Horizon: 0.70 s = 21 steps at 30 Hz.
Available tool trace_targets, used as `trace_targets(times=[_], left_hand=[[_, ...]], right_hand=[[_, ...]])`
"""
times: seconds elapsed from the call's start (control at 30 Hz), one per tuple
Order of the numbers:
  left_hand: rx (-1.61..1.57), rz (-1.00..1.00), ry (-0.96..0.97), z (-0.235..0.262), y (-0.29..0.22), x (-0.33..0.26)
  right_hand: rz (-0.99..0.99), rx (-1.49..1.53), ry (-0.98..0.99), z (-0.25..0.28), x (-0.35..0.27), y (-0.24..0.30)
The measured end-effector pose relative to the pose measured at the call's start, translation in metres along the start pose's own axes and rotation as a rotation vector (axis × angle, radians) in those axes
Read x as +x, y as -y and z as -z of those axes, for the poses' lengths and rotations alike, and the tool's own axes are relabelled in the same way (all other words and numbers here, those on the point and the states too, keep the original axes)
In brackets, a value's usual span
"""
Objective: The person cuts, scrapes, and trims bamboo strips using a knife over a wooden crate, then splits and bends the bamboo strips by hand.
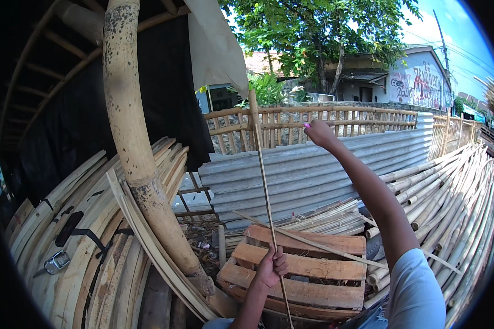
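Thick bamboo post (pixel 134 137) looms left; wooden pallet (pixel 302 274) sits below; thin bamboo strip (pixel 266 186) stands upright, left hand (pixel 270 267) fingers closed low, right hand (pixel 318 133) gripping its top; overflexed, it might snap or splinter skin.

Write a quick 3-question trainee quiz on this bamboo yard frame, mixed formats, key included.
1. True or false: the left hand grips the thin bamboo strip low down, over the wooden pallet.
2. Multiple choice: the right hand is
A. resting on the pallet
B. raised, arm stretched out, in front of the bamboo fence
C. on the thick bamboo post
3. Fill in: behind the pallet lies a stack of grey corrugated ____.

Key: 1 true; 2 B; 3 sheets. Whether the right hand's fingers actually pinch the strip's top cannot be told; the strip runs up left of that hand.
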<state>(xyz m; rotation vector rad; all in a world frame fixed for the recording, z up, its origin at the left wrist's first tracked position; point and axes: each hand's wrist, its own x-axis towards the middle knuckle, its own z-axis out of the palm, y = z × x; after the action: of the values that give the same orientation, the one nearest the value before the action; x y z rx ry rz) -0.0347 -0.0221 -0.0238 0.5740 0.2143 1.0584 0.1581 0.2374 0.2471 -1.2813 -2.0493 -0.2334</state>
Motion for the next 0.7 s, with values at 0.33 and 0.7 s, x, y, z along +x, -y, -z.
trace_targets(times=[0.33, 0.7], left_hand=[[-0.026, 0.063, 0.052, -0.018, -0.004, -0.002], [-0.029, 0.063, 0.082, -0.021, -0.002, -0.002]], right_hand=[[0.555, -0.068, 0.443, -0.022, -0.086, 0.073], [0.208, -0.282, 0.067, 0.006, 0.03, 0.085]])
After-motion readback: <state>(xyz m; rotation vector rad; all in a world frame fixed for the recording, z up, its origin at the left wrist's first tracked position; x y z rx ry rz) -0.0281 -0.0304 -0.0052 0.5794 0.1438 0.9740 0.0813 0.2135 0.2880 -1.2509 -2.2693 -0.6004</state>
